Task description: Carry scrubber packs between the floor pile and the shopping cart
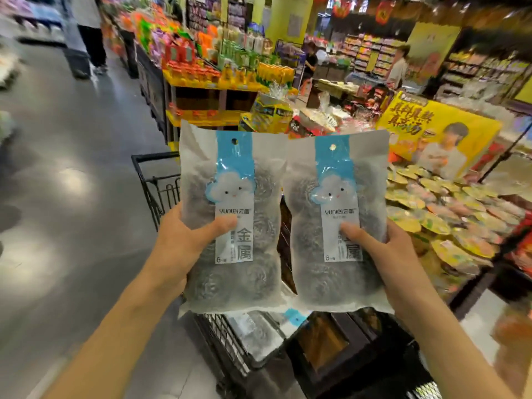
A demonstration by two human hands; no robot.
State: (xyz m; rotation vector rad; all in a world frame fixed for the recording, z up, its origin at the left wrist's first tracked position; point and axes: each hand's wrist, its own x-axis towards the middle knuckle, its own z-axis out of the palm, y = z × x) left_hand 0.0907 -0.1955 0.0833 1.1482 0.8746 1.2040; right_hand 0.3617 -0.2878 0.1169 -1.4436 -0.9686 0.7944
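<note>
Head view, left to right. The left hand (184, 240) grips the left scourer pack (230, 214) at its lower left edge, thumb pressed across the front label and fingers curled out of sight behind the bag. The right hand (383, 249) holds the right scourer pack (336, 223) in mirror fashion at its lower right edge, thumb on the label. The two packs are held upright, side by side with inner edges touching or slightly overlapping, above a black wire shopping cart (155, 185). Each is a frosted, translucent bag showing coiled grey metal scourers, with a blue header strip pierced by a hanging hole, a white cloud figure, and a white label panel. In the cart below, a further pack (259, 329) of similar look lies mostly hidden by the held bags. At right, a display bin of round foil-lidded tubs (449, 214) is blurred, as are the distant shelves (218, 53); small print on the labels is not legible.
</note>
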